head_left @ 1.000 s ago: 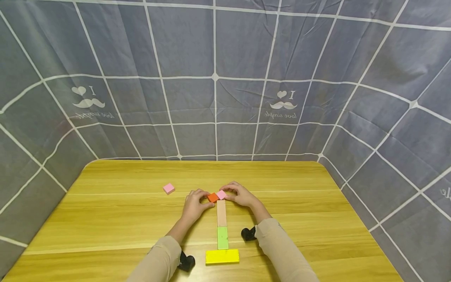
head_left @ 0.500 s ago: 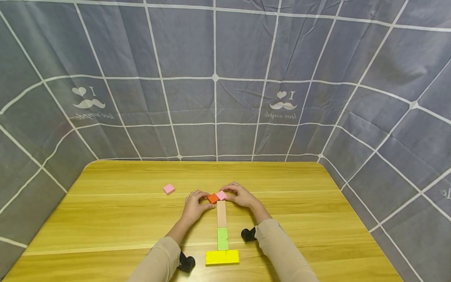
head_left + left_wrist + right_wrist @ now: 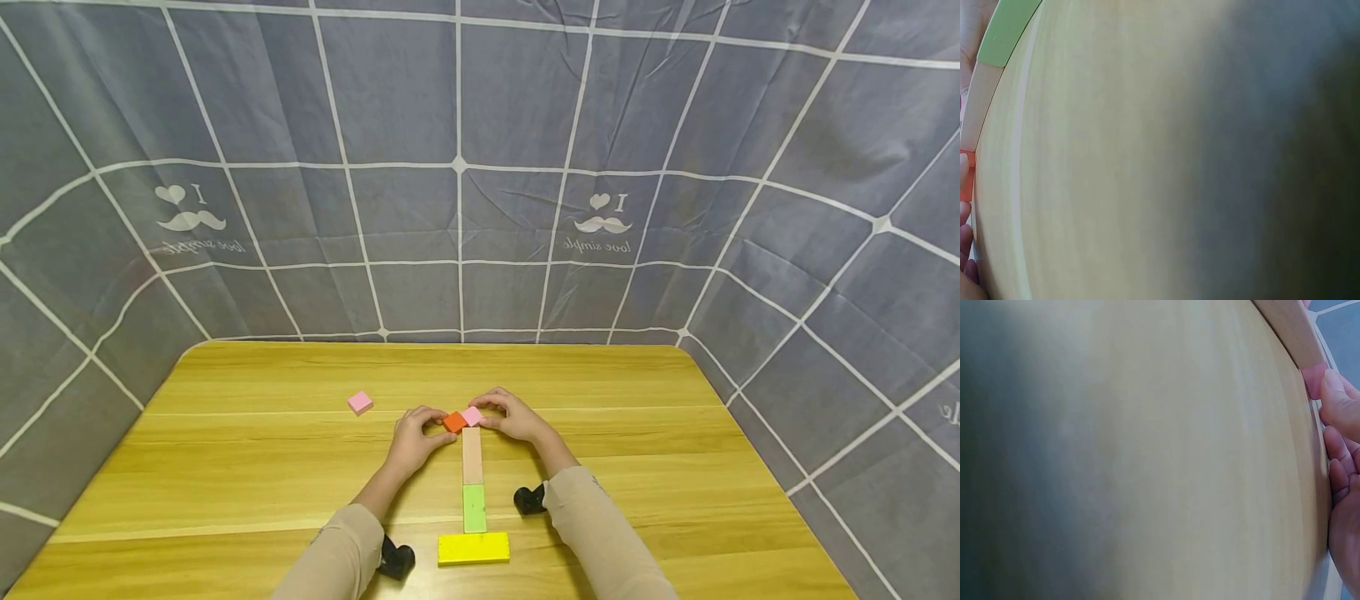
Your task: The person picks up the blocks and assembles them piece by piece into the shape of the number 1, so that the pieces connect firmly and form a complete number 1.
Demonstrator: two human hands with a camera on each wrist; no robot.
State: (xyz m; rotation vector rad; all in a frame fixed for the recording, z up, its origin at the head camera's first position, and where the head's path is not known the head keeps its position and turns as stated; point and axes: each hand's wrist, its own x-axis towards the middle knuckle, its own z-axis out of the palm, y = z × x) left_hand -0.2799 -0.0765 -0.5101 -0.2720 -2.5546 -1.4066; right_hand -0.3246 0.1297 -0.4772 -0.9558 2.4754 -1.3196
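Observation:
Side by side at the far end of a column of blocks lie an orange square block (image 3: 454, 422) and a pink square block (image 3: 472, 416), both turned askew. My left hand (image 3: 411, 437) pinches the orange block between thumb and fingers. From the other side my right hand (image 3: 517, 416) holds the pink block the same way. Just below them a bare-wood block (image 3: 471, 456) continues the column. It meets a green block (image 3: 474, 508), and a yellow block (image 3: 473, 548) lies crosswise at the near end. In the right wrist view the thumb rests on the pink block (image 3: 1314, 380).
Another pink square block (image 3: 360, 402) lies alone on the wooden table (image 3: 247, 450), left of the hands. Black wrist-worn pieces (image 3: 397, 559) show at both sleeves. A grey curtain with white lines (image 3: 405, 217) hangs behind the table's back edge.
Hardly anything differs: both hands keep their hold, and the orange and pink blocks sit very slightly farther right than before. The other blocks stay put.

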